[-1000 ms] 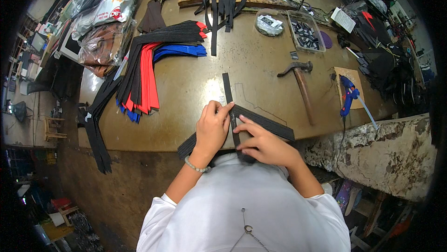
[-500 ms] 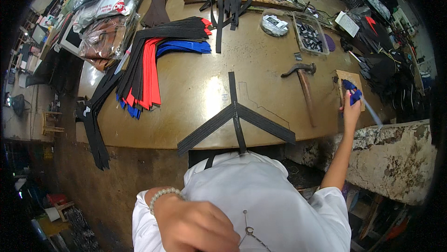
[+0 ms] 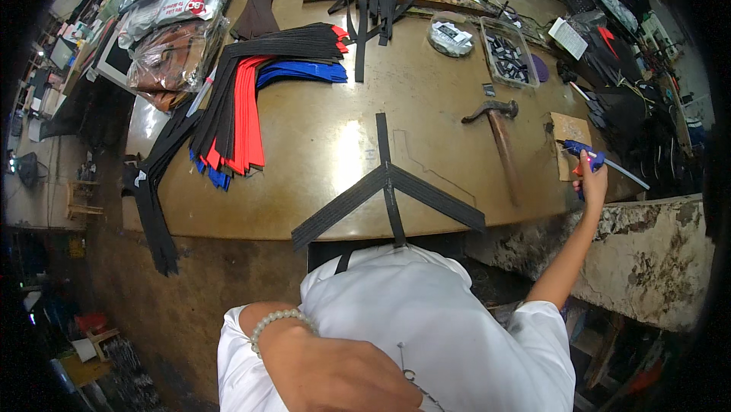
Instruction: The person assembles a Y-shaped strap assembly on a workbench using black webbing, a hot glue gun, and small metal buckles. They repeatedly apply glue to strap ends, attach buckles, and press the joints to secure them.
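Observation:
At the table's right end, my right hand (image 3: 592, 177) is closed round the grip of a blue glue gun (image 3: 585, 149) with an orange trigger. Its nozzle points left over a small brown board (image 3: 567, 130), and a pale glue stick (image 3: 628, 176) juts out behind it. My left hand (image 3: 343, 370), with a beaded bracelet at the wrist, is bent in front of my white shirt; its fingers are hidden beneath it. Before me, black straps (image 3: 339, 202) are laid in a Y shape joined at the middle, the lower strap reaching over the table edge.
A hammer (image 3: 500, 138) lies right of the straps. Behind it stand a clear box of small dark clips (image 3: 509, 58) and a round tub (image 3: 451, 35). Black, red and blue strips (image 3: 247, 119) are stacked at left, beside plastic-wrapped bags (image 3: 171, 62). A rough ledge (image 3: 647, 260) borders the right side.
My right hand has shifted slightly right and turned the glue gun, so its side now shows and the stick lies flatter. My left hand has moved a little right across my shirt.

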### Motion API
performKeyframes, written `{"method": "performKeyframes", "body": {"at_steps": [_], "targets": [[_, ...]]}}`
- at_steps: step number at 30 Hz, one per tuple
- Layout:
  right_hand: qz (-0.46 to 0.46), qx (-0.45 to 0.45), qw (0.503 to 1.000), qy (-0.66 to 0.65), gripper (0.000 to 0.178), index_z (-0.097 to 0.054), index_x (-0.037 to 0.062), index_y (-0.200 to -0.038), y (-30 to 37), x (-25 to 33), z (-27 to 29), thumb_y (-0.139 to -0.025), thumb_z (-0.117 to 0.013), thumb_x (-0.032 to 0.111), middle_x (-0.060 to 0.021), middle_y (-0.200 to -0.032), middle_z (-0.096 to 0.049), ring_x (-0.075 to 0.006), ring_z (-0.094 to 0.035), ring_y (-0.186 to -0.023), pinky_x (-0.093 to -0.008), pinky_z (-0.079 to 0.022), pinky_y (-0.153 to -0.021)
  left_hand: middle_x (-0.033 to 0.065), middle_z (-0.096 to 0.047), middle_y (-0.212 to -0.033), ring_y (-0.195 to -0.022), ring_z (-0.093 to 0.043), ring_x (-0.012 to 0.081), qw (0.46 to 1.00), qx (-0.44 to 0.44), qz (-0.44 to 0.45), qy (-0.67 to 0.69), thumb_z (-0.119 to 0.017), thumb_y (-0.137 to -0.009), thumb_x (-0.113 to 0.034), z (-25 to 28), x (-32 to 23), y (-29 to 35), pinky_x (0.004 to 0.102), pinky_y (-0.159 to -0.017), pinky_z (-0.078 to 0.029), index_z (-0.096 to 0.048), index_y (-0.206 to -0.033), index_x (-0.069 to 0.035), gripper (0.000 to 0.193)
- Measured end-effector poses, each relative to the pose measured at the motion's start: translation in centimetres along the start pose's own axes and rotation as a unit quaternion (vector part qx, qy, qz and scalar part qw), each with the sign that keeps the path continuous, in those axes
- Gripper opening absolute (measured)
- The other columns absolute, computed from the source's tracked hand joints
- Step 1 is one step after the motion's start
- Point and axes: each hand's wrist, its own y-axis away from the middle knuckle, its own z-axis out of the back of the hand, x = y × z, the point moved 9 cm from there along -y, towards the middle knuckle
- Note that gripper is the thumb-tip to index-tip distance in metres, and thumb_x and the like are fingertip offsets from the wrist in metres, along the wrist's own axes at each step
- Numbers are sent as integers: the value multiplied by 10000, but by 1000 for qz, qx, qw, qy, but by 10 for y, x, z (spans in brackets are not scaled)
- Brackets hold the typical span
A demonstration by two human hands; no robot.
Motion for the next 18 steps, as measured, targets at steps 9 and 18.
{"method": "performKeyframes", "body": {"at_steps": [9,18], "targets": [[29,-140,948,284,642,-451,2,-1309,14,17,26,-950,-560,523,-218,-895,-685,-319,-713,-770,-428,-542,-589,113,-608,-761,-469,-496,139,997,55,56,4,-665,-921,-148,-2,10,-10,248,-391,-370,-595,-1153,-185,246],[302,282,908,-72,469,-510,45,-1228,185,180,-104,-897,-723,300,-127,-984,-706,-233,-704,-893,-372,-560,-685,103,-721,-837,-707,-684,215,746,-191,374,-517,-662,-854,-48,131,88,97,319,-603,-529,-712,-916,-47,80]]}}
